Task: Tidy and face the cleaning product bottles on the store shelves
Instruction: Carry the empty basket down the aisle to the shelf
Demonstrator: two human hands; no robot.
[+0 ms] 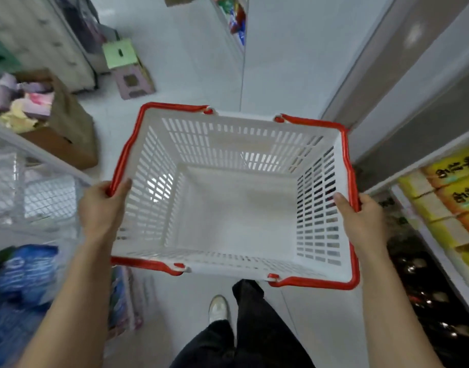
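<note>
A white plastic shopping basket with red handles folded along its rim is held out in front of me over the aisle floor. Nothing lies inside it. My left hand grips the basket's left rim, thumb over the red handle. My right hand grips the right rim the same way. No cleaning bottles can be clearly made out; dark round-topped items fill a low shelf at the right.
A brown cardboard box of soft goods stands at the left, with wire shelving and blue packs nearer me. Yellow packets sit on the right shelf. Green and pink boxes lie further down the aisle. My legs and a white shoe are below.
</note>
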